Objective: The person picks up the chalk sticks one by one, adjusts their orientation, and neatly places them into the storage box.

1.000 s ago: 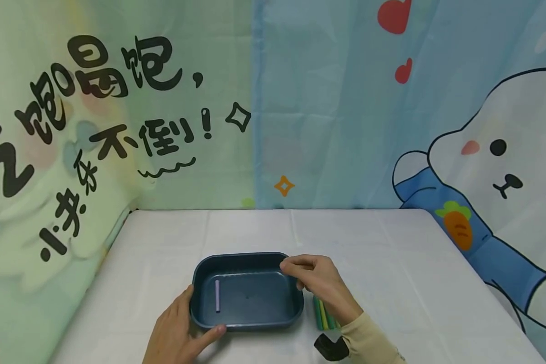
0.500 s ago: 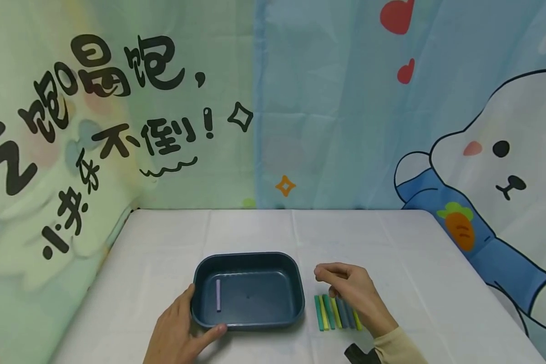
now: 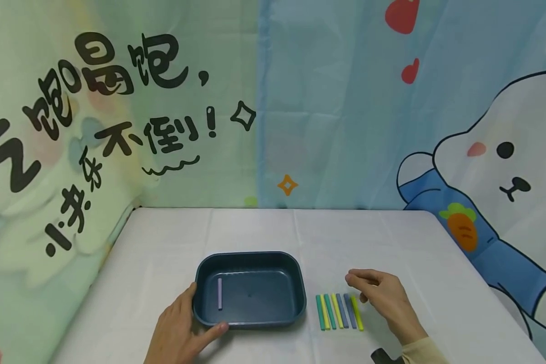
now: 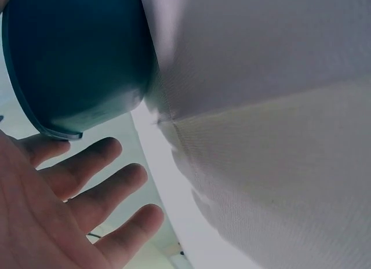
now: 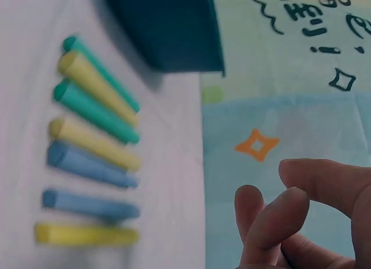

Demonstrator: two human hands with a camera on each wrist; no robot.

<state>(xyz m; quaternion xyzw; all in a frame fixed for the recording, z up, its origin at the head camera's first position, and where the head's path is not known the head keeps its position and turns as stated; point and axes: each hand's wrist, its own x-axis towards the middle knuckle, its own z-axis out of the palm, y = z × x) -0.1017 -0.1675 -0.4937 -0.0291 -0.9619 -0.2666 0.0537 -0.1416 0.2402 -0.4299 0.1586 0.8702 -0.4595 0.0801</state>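
Note:
A dark blue rectangular tray stands on the table with one purple chalk stick lying near its left end. My left hand is at the tray's front left corner, thumb along the front rim. In the left wrist view, the fingers are spread and fairly straight, the index fingertip at the rim. Right of the tray, several green, yellow and blue chalk sticks lie in a row. My right hand hovers beside the row's right end, fingers loosely bent, nothing between thumb and fingertips.
A white cloth covers the table. Behind it hangs a printed curtain with lettering and a cartoon animal. A black device sits at the right wrist, by the sleeve.
My right hand has moved right, from the tray's right rim to past the chalk row, uncovering the sticks. The left hand, tray and purple chalk have stayed in place.

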